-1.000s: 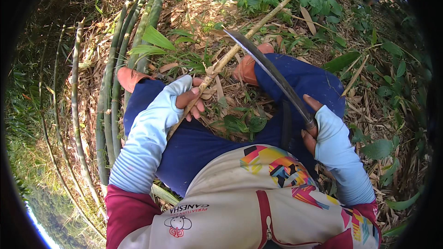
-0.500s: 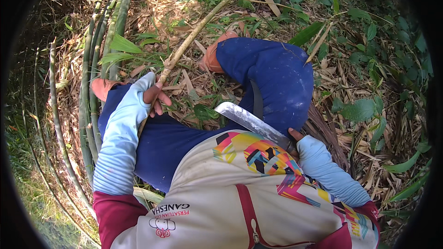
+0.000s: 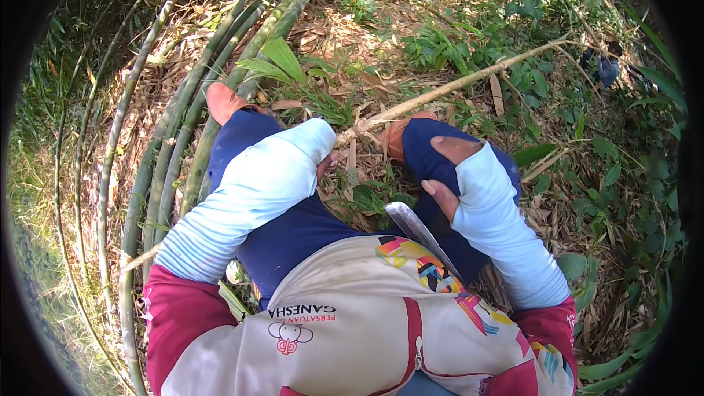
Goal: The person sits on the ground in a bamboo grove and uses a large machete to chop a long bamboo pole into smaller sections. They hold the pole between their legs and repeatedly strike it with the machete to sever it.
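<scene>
A long, thin, pale bamboo branch (image 3: 440, 92) slants from beneath my left forearm up to the far right, where it forks into twigs. My left hand (image 3: 326, 164), mostly covered by a light-blue sleeve, is closed round it above my left knee. My right hand (image 3: 444, 176) hovers over my right knee with thumb and fingers apart, holding nothing. Below it a machete (image 3: 422, 235) rests against my lap, its blade tip pointing up and left. The machete's handle is hidden.
Several green bamboo stems (image 3: 187, 121) curve along my left side. Dry leaves (image 3: 345, 37) cover the ground between my boots and beyond. Leafy plants (image 3: 532, 73) grow on the right. A dark blue shape (image 3: 607, 70), unclear, is at the far right.
My right hand has left the machete's handle end and risen over the right knee. My left hand has moved right with the branch, which now slopes more toward the right.
</scene>
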Action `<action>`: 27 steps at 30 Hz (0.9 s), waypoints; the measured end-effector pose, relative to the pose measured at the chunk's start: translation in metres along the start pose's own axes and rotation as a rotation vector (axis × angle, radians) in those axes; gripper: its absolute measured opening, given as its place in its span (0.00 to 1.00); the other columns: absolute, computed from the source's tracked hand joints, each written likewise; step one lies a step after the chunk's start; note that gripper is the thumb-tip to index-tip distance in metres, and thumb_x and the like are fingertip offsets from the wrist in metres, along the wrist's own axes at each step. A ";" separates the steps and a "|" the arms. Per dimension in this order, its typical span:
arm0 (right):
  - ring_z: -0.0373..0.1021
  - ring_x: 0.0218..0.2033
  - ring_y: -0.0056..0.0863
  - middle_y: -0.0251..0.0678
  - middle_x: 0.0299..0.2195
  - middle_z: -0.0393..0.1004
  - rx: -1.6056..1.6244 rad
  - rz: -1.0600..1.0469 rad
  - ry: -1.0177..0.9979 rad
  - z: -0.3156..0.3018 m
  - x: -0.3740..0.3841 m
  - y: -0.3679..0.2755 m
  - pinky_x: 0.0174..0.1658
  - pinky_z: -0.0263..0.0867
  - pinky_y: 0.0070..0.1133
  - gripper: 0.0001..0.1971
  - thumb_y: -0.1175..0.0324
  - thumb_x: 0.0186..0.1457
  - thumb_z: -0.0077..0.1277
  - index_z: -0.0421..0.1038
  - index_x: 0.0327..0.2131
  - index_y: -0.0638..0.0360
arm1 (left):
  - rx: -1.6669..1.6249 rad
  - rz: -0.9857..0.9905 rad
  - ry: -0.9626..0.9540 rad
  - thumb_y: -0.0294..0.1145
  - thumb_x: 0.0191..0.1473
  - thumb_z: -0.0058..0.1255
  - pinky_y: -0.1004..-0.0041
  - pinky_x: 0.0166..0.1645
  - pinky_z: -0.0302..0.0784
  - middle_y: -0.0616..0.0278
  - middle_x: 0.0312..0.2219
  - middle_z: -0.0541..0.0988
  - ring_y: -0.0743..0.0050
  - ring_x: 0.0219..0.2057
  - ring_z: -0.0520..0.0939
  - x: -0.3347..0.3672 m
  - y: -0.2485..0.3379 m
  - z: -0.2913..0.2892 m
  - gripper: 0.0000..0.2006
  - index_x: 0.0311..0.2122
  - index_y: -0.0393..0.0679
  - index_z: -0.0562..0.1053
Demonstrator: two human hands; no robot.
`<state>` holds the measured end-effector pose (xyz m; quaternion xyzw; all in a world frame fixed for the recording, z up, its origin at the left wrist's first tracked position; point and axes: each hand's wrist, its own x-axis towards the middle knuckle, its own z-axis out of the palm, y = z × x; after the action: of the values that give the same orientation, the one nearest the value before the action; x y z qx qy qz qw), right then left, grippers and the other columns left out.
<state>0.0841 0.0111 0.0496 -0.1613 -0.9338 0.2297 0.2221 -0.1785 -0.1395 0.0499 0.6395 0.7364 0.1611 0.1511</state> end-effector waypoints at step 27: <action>0.71 0.27 0.43 0.40 0.23 0.72 -0.041 -0.236 -0.434 0.194 0.208 0.011 0.32 0.65 0.33 0.19 0.47 0.54 0.56 0.71 0.26 0.52 | 0.555 -0.621 0.190 0.48 0.51 0.61 0.53 0.34 0.71 0.47 0.23 0.74 0.39 0.29 0.77 -0.186 -0.168 -0.053 0.19 0.28 0.41 0.71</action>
<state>-0.1856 0.0349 -0.0390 -0.0025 -0.9764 0.2126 0.0384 -0.3258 -0.3482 0.0288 0.3861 0.9201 -0.0383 -0.0539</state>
